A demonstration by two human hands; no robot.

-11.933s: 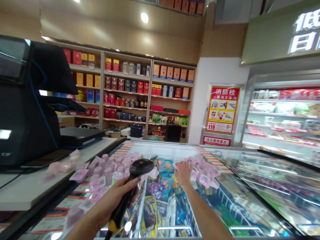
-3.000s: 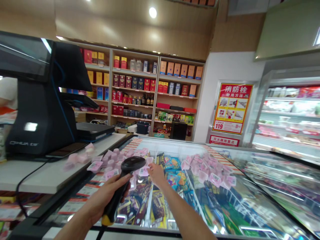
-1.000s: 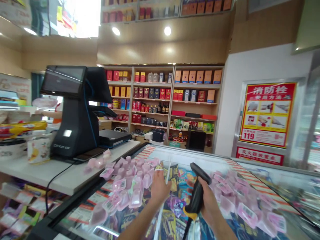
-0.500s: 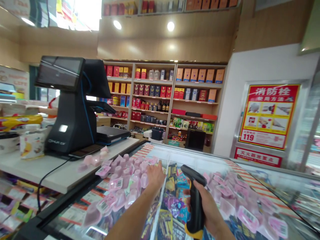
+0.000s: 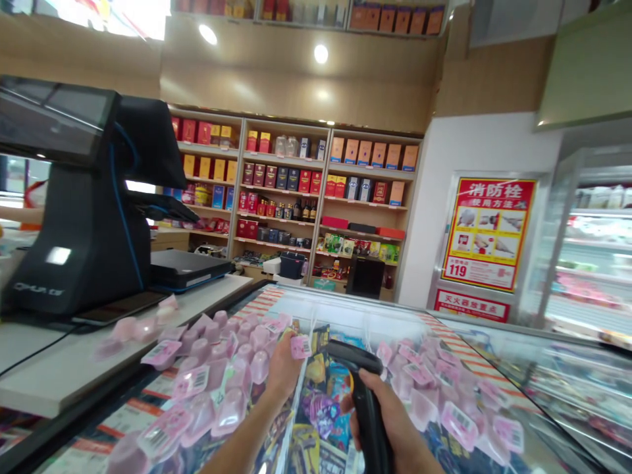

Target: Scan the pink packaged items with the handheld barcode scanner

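My left hand [image 5: 285, 367] is closed on a small pink plastic cup [image 5: 301, 347] with a barcode label, held just above the glass counter top. To its left lies a pile of similar pink cups [image 5: 217, 368], some with their barcode lids facing up. My right hand [image 5: 378, 421] grips a black and yellow barcode scanner [image 5: 363, 395], whose head points left toward the cup in my left hand. Right of the scanner is a second group of pink cups [image 5: 439, 388]. Colourful packets [image 5: 323, 408] show through the glass between my hands.
A black cash register [image 5: 83, 204] stands on the white counter [image 5: 59, 375] at the left, with a few pink cups [image 5: 131, 329] near its edge. Shelves of boxes [image 5: 281, 178] line the back wall. A red and yellow sign [image 5: 488, 234] hangs at the right.
My left hand has gone from reaching at the pile's far edge to holding up a pink cup. The scanner stays in my right hand. The view has turned to the right.
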